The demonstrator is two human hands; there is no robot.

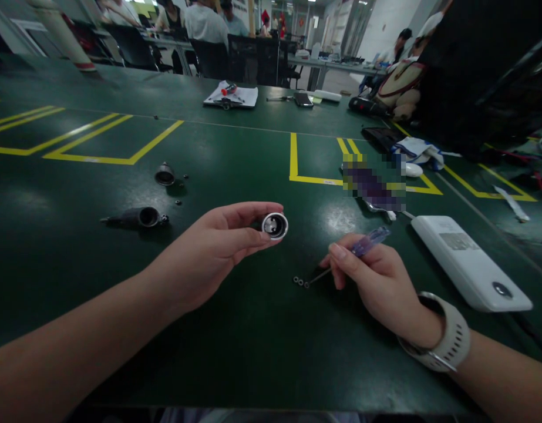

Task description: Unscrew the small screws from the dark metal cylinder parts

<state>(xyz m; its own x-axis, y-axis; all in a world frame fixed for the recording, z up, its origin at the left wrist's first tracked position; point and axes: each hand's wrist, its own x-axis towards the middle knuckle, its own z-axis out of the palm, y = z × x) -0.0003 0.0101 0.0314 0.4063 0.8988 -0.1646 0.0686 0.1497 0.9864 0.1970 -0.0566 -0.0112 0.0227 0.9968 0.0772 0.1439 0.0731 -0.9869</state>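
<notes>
Between its thumb and fingers, my left hand (226,241) grips a round metal housing (275,226), its open end facing me. Small metal parts show inside the housing. My right hand (370,267) holds a screwdriver (368,242) with a clear purple handle. The screwdriver's thin shaft slants down to the left, its tip at one of several small ring-shaped parts (300,282) on the table. Left of my hands lies a dark tapered housing (142,217) with an open round end. Farther back sits a dark cup-shaped part (165,174) with tiny pieces beside it.
A white power bank (468,258) lies at the right with a cable, near a blurred-out phone-like object (374,185). Yellow tape (90,158) marks the green table (235,364). Farther back are a clipboard (248,97), a dark phone (303,100) and a cloth (418,151). People sit beyond.
</notes>
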